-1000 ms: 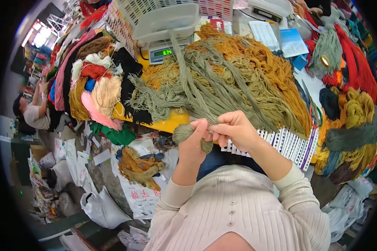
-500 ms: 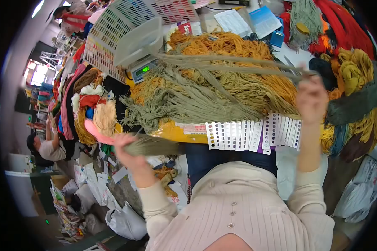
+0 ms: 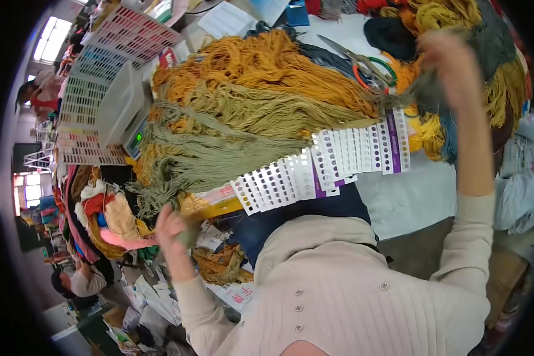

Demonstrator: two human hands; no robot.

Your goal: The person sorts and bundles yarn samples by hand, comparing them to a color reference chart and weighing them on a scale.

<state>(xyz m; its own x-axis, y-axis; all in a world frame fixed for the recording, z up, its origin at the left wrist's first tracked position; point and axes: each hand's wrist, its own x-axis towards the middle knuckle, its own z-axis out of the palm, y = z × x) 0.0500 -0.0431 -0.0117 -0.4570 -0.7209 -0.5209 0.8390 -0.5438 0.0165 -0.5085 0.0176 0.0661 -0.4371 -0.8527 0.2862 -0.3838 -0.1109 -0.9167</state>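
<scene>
My left hand (image 3: 173, 231) is closed at the table's near left edge, with a small grey-green bundle of yarn (image 3: 188, 235) in its fingers; most of that bundle is hidden or blurred. Out to the far right, my right hand (image 3: 448, 59) is smeared by motion. Blurred grey-green strands of yarn (image 3: 428, 90) hang from under its fingers. Between the hands lies a big heap of yarn: grey-green (image 3: 219, 157) nearest me, olive (image 3: 249, 110) behind it, orange (image 3: 243, 62) at the back. Punched shade cards (image 3: 279, 185) are fanned along the near edge.
Red-and-green-handled scissors (image 3: 362, 62) lie behind the heap. At the left stand a clear plastic tub (image 3: 121, 104) on a scale (image 3: 137, 136) and a colour chart (image 3: 80, 101). More hanks (image 3: 451, 15) are piled right. A co-worker (image 3: 80, 282) is at far left.
The view has turned to the right. My right hand has swung outward to the right, drawing the grey-green strands off from above the heap. My left hand stays low at the left.
</scene>
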